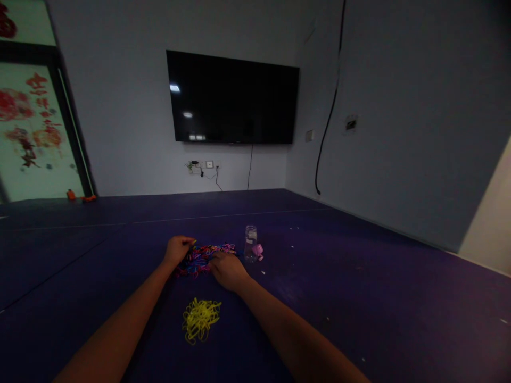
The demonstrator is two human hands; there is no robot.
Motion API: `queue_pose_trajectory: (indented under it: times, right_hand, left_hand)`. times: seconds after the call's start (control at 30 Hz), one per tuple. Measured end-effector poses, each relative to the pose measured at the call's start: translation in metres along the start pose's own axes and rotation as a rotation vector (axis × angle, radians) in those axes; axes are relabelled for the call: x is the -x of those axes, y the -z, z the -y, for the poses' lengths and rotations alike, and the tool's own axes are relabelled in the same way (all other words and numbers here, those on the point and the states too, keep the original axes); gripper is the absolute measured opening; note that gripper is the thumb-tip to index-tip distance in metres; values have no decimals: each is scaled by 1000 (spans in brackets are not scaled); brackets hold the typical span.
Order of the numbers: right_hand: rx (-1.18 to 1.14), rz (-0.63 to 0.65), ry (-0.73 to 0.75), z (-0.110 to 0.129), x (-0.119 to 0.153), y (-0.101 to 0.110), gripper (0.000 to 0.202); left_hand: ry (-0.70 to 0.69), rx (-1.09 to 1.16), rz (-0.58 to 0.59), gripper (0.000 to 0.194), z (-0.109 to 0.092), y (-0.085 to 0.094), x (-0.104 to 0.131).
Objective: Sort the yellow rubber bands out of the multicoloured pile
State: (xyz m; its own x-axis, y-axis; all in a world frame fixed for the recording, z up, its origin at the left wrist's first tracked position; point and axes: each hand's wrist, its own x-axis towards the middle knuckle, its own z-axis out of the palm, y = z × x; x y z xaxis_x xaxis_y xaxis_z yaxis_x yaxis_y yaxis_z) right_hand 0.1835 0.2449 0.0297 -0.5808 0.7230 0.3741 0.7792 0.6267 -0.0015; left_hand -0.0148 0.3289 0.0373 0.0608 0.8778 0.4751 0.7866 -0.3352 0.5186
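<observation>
1. One pale panel [35,127] with red lettering fills the left edge of the frame.
2. My left hand [178,251], left of centre, has thumb and fingertips together — pinched on a small yellow piece [194,242] over the upper edge of the multicoloured heap [195,261].
3. Yellow bands [202,318] lie in a loose pile on the purple surface [339,276], lower centre-left, between my forearms.
4. That multicoloured heap of tangled bands sits near mid-frame, between my hands.
5. My right hand [228,269] rests fingertips on its right side — whether they grip anything, I can't tell.
6. Right of centre, a clear bottle [250,239] stands upright, a pink piece [258,250] at its lower right.
</observation>
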Motion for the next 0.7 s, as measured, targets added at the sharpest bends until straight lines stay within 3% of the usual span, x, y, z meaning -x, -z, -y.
queue_pose_trajectory:
  times: [0.4, 0.7]
  right_hand:
    - [8, -7, 9, 2, 0, 3, 31]
    - [3, 3, 8, 2, -1, 2, 31]
  left_hand:
    - [23, -126, 125, 23, -6, -4, 1]
    - [47, -163, 138, 24, -9, -5, 1]
